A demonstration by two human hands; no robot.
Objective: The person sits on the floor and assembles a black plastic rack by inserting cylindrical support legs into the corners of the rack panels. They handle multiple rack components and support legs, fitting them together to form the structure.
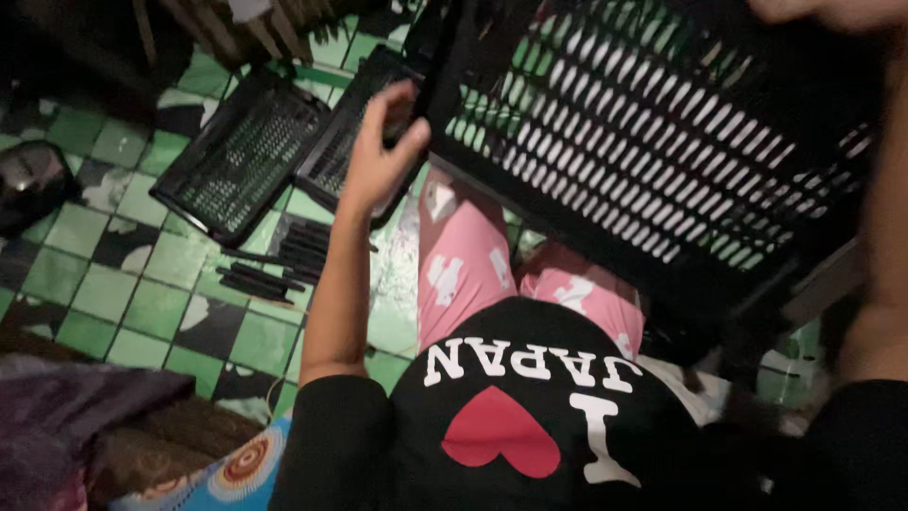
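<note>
On the green and black tiled floor [142, 284] lie flat black slatted panels [241, 156]; the left hand [383, 151] clamps the slatted black crate [662, 142] at its near-left corner, while the right hand [832, 11] sits at its far edge, grip hidden

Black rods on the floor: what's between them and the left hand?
Head view: a slatted black panel lies between the rods and the left hand.

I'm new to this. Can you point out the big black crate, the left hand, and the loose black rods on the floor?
black crate [662, 161], head view, slotted panel.
left hand [383, 156], head view, back of hand.
black rods [274, 265], head view, middle of pile.
</note>
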